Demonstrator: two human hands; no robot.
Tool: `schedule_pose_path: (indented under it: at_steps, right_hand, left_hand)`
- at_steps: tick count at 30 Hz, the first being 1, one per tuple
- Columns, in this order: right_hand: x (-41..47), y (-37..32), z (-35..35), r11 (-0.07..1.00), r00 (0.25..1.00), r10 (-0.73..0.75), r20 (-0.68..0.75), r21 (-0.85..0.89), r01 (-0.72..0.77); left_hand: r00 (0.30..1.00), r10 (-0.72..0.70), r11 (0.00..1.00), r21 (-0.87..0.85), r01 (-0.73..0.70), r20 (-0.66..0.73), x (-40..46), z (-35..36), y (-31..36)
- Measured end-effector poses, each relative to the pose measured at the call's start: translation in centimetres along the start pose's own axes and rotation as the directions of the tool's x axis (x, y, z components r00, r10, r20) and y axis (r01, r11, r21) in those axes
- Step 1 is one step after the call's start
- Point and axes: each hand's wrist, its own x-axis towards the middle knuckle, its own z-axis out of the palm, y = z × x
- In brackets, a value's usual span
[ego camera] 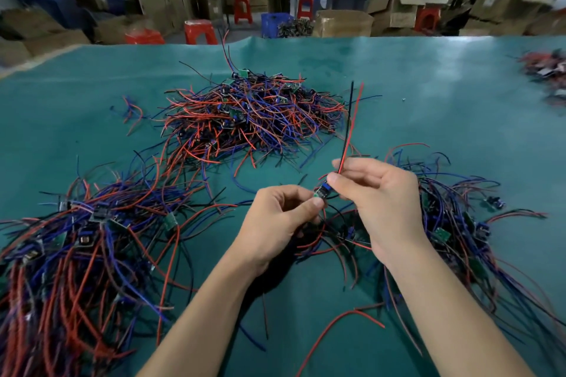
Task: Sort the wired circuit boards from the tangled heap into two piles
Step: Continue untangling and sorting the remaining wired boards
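Note:
A small wired circuit board [321,192] hangs between both hands above the green table mat [428,95]. My left hand [281,220] pinches the board's lower end with thumb and forefinger. My right hand [373,199] pinches its red and black wires [350,128], which stand straight up. The tangled heap [248,113] of boards with red, blue and black wires lies behind the hands at the middle of the mat. One pile [79,248] lies at the near left. Another pile [459,223] lies at the near right, partly under my right hand.
A further bundle of wired parts [548,70] lies at the mat's far right edge. Beyond the table stand cardboard boxes [343,23], red stools [200,30], a blue crate [274,23] and several people. A loose red wire [343,320] lies between my forearms.

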Motion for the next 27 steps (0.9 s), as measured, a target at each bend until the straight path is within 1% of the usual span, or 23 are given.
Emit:
schedule_pose_path:
  at_steps: [2, 5, 8, 10, 12, 14, 16, 17, 18, 19, 21, 22, 23, 24, 25, 27]
  right_hand:
    - [0.0, -0.1, -0.2, 0.984, 0.992, -0.113, -0.06, -0.142, 0.104]
    - [0.6, -0.3, -1.3, 0.941, 0.95, -0.255, -0.183, -0.272, 0.2]
    - [1.3, -0.7, -3.2, 0.84, 0.851, -0.448, -0.274, -0.455, 0.295]
    - [1.8, -0.9, -4.5, 0.79, 0.77, -0.542, -0.337, -0.517, 0.33]
    - [2.3, -1.2, -5.8, 0.79, 0.697, -0.572, -0.433, -0.519, 0.326]
    - [2.6, -1.8, -6.9, 0.833, 0.635, -0.539, -0.553, -0.463, 0.304]
    - [2.3, -2.5, -7.4, 0.863, 0.618, -0.495, -0.611, -0.432, 0.263]
    - [2.0, -2.8, -7.2, 0.86, 0.635, -0.489, -0.597, -0.45, 0.24]
    - [1.6, -2.8, -6.6, 0.841, 0.67, -0.499, -0.55, -0.495, 0.22]
    - [1.1, -2.9, -5.4, 0.801, 0.726, -0.512, -0.459, -0.56, 0.211]
    - [-0.2, -2.9, -2.4, 0.702, 0.858, -0.481, -0.183, -0.666, 0.252]
    - [-0.8, -2.7, -1.0, 0.653, 0.901, -0.432, -0.043, -0.704, 0.279]
    - [-1.4, -2.6, 0.0, 0.614, 0.925, -0.375, 0.062, -0.731, 0.298]
    - [-1.8, -2.4, 0.8, 0.597, 0.935, -0.329, 0.129, -0.739, 0.312]
    - [-1.9, -2.1, 1.0, 0.617, 0.941, -0.296, 0.162, -0.72, 0.318]
    - [-1.7, -1.6, 1.0, 0.75, 0.951, -0.272, 0.146, -0.588, 0.304]
  left_hand:
    - [1.0, -0.005, 1.0, -0.001, 0.005, 0.0, 0.0, 0.0, 0.0]
    - [0.999, -0.015, 1.0, 0.004, 0.015, 0.029, -0.1, 0.0, 0.1]
    - [0.997, -0.025, 1.0, 0.02, 0.023, 0.079, -0.2, 0.1, 0.2]
    - [0.995, -0.024, 1.0, 0.019, 0.023, 0.098, -0.2, 0.1, 0.2]
    - [0.995, -0.023, 0.999, 0.031, 0.02, 0.101, -0.2, 0.1, 0.1]
    - [0.998, -0.023, 0.996, 0.084, 0.019, 0.053, -0.1, 0.1, -0.1]
    - [0.999, -0.011, 0.994, 0.107, 0.014, -0.031, 0.0, 0.2, -0.4]
    - [0.997, -0.007, 0.996, 0.083, 0.013, -0.078, 0.1, 0.2, -0.4]
    - [0.993, -0.008, 0.999, 0.047, 0.014, -0.115, 0.1, 0.2, -0.4]
    - [0.991, -0.014, 1.0, 0.008, 0.015, -0.135, 0.2, 0.1, -0.3]
    - [0.991, -0.014, 0.998, -0.062, 0.006, -0.135, 0.2, 0.1, -0.3]
    - [0.992, -0.002, 0.997, -0.082, -0.008, -0.123, 0.1, 0.1, -0.3]
    - [0.994, 0.02, 0.996, -0.087, -0.029, -0.103, 0.1, 0.1, -0.2]
    - [0.996, 0.048, 0.995, -0.078, -0.055, -0.08, 0.0, 0.0, -0.1]
    - [0.996, 0.074, 0.995, -0.065, -0.078, -0.057, -0.1, 0.0, 0.0]
    - [0.996, 0.088, 0.995, -0.048, -0.089, -0.028, -0.1, 0.0, 0.2]
